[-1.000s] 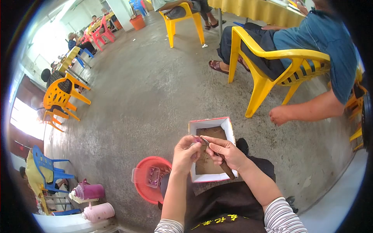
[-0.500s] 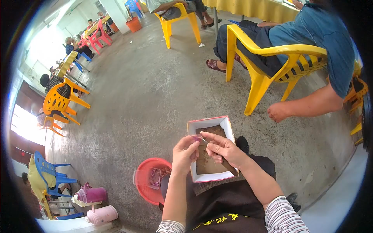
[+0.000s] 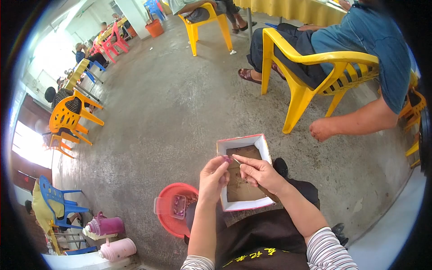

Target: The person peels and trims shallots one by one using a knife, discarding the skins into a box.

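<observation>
Purple piece point(image 3: 228, 159) in pinched left hand point(image 3: 212, 177)

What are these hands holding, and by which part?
The left hand pinches a small purple piece, exact spot too small to tell; the right hand grips a knife by its handle.

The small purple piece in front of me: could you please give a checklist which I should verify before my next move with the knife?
1. Small purple piece held: ok, pinched at the fingertips of the left grip.
2. Thin-bladed knife with dark brown handle held: ok, in the right grip.
3. Left fingertips clear of the blade: not ok, they look very close to its tip.
4. Rectangular white-walled cardboard box below the work: ok, its open top lies beneath.
5. Surface of the piece fully clean: cannot tell, too small.
6. Other person's hand out of the way: ok, well apart, beside the yellow plastic chair.
</observation>
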`<action>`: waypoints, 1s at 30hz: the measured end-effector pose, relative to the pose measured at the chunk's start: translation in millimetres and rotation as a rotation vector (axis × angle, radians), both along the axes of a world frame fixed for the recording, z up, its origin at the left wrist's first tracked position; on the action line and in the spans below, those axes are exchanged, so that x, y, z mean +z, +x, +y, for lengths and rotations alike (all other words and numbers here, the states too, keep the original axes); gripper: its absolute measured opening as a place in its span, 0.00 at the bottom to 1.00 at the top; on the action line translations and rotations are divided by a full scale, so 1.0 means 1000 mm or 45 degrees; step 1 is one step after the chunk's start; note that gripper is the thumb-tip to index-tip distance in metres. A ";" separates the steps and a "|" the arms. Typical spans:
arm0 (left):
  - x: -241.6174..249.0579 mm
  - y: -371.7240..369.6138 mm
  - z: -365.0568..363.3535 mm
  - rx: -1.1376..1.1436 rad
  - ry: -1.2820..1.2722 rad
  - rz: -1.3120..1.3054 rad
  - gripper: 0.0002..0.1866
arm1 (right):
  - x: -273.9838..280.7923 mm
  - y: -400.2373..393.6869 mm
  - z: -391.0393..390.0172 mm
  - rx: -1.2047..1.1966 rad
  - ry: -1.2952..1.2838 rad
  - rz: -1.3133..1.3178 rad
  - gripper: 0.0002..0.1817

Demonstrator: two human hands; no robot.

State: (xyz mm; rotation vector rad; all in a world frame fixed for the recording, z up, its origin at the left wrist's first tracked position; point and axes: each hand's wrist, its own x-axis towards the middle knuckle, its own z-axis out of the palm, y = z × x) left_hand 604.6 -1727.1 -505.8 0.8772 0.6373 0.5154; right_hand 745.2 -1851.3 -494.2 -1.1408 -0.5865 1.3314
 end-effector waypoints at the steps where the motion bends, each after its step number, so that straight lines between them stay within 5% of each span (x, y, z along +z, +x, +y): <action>1: 0.000 0.001 -0.002 0.013 0.025 0.025 0.12 | 0.002 -0.001 0.000 0.000 0.017 -0.128 0.22; 3: 0.001 0.004 -0.005 0.032 0.054 0.063 0.10 | 0.005 -0.004 0.000 -0.001 0.053 -0.385 0.23; 12: 0.001 0.005 -0.006 0.010 0.089 0.094 0.11 | -0.017 -0.007 0.004 -0.064 0.216 -0.595 0.24; 15: 0.003 0.005 -0.006 0.021 0.030 0.069 0.11 | -0.007 -0.008 0.002 -0.063 0.085 -0.376 0.23; 18: 0.005 0.006 -0.007 0.013 -0.015 0.027 0.12 | -0.001 -0.004 0.000 -0.038 0.073 0.211 0.21; 30: 0.005 0.006 -0.004 -0.009 -0.091 0.062 0.14 | -0.001 -0.010 0.003 -0.177 0.094 0.232 0.21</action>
